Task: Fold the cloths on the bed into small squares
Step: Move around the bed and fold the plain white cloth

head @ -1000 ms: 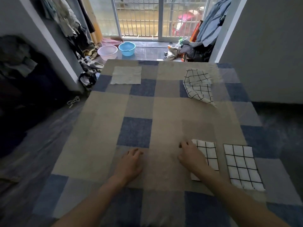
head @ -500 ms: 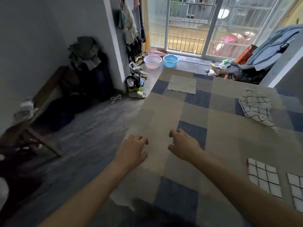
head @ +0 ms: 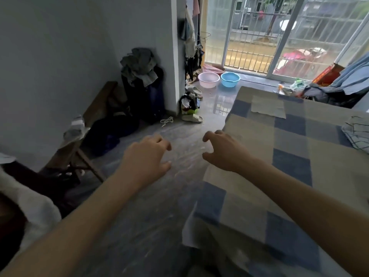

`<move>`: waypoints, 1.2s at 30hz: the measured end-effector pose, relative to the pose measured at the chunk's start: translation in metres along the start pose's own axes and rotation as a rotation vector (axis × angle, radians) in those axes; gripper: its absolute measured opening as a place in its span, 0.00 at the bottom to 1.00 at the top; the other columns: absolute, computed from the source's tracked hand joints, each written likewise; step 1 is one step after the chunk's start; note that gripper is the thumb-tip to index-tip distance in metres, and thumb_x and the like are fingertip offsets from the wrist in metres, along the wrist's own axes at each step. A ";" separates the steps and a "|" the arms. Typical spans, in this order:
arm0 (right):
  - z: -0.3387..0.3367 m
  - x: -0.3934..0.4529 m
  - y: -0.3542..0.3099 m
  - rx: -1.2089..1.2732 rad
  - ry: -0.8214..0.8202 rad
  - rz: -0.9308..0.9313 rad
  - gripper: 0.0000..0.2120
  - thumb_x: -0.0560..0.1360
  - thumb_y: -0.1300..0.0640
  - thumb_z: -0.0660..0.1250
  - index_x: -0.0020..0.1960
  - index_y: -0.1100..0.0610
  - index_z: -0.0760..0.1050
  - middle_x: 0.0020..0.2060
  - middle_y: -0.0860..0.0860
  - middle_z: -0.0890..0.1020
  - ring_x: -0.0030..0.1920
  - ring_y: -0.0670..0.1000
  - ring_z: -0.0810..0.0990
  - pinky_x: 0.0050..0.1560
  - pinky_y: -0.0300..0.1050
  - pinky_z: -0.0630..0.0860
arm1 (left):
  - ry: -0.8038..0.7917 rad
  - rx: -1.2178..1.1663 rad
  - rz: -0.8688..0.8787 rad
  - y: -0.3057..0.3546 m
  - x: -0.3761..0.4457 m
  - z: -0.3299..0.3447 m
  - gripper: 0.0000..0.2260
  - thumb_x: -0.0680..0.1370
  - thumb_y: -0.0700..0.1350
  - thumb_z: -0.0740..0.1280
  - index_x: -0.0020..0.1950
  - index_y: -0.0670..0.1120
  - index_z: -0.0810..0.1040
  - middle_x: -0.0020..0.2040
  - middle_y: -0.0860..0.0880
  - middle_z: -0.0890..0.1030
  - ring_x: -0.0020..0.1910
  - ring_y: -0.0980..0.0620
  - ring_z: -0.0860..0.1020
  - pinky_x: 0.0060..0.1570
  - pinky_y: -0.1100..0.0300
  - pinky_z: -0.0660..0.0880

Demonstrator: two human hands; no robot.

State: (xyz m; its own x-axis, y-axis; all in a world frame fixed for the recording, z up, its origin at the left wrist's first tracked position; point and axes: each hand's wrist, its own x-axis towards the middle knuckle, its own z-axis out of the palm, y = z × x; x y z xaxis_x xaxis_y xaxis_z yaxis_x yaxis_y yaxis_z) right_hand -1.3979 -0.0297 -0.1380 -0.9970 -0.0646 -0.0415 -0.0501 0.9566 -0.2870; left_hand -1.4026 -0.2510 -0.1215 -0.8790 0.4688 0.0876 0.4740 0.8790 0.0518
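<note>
A thin, see-through beige cloth (head: 185,198) hangs over the left edge of the bed (head: 291,168), which has a blue and beige checked cover. My left hand (head: 146,158) and my right hand (head: 223,150) both have their fingers curled into the cloth's upper edge, over the floor beside the bed. A flat beige cloth (head: 267,106) lies at the bed's far end. A crumpled white cloth with a black grid (head: 357,132) lies at the right edge of the view.
Left of the bed is grey floor with a wooden bench (head: 95,116), dark bags under a heap of clothes (head: 139,76), sandals (head: 191,117), a pink basin (head: 208,79) and a blue basin (head: 230,78). More clothes (head: 339,88) are heaped by the barred glass door.
My view swung left. Both hands pulled the sheer beige cloth from the middle of the bed leftward past its edge. The two folded grid squares went out of view.
</note>
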 end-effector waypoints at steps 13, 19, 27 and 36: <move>-0.009 0.168 -0.069 0.052 0.082 0.017 0.21 0.73 0.47 0.65 0.64 0.50 0.69 0.61 0.52 0.73 0.56 0.55 0.75 0.50 0.52 0.76 | -0.027 0.066 0.056 -0.141 0.127 -0.012 0.14 0.75 0.61 0.64 0.60 0.59 0.72 0.62 0.59 0.72 0.57 0.56 0.73 0.44 0.58 0.70; -0.030 0.271 -0.065 0.140 0.120 0.110 0.18 0.73 0.49 0.65 0.61 0.52 0.72 0.59 0.53 0.74 0.57 0.56 0.75 0.54 0.54 0.75 | -0.035 0.078 0.100 -0.193 0.233 -0.022 0.15 0.76 0.60 0.65 0.61 0.59 0.72 0.61 0.60 0.72 0.58 0.57 0.73 0.47 0.57 0.72; -0.063 0.356 -0.030 0.103 0.123 0.216 0.20 0.74 0.48 0.67 0.64 0.53 0.71 0.60 0.54 0.75 0.59 0.56 0.74 0.55 0.52 0.74 | -0.035 -0.016 0.234 -0.213 0.357 -0.016 0.14 0.75 0.58 0.66 0.60 0.59 0.73 0.61 0.60 0.73 0.58 0.56 0.73 0.47 0.58 0.70; -0.092 0.442 0.019 0.082 0.193 0.411 0.19 0.75 0.48 0.66 0.65 0.52 0.72 0.63 0.51 0.75 0.62 0.52 0.72 0.54 0.45 0.68 | -0.022 -0.117 0.436 -0.211 0.503 -0.004 0.14 0.74 0.59 0.67 0.58 0.58 0.75 0.60 0.59 0.74 0.58 0.53 0.75 0.45 0.58 0.69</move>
State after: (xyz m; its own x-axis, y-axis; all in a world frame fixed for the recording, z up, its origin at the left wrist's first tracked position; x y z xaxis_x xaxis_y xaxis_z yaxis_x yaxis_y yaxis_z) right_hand -1.8453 -0.0138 -0.0743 -0.9261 0.3773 0.0088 0.3492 0.8654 -0.3594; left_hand -1.9442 -0.2010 -0.0849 -0.5958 0.7962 0.1048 0.8021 0.5835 0.1274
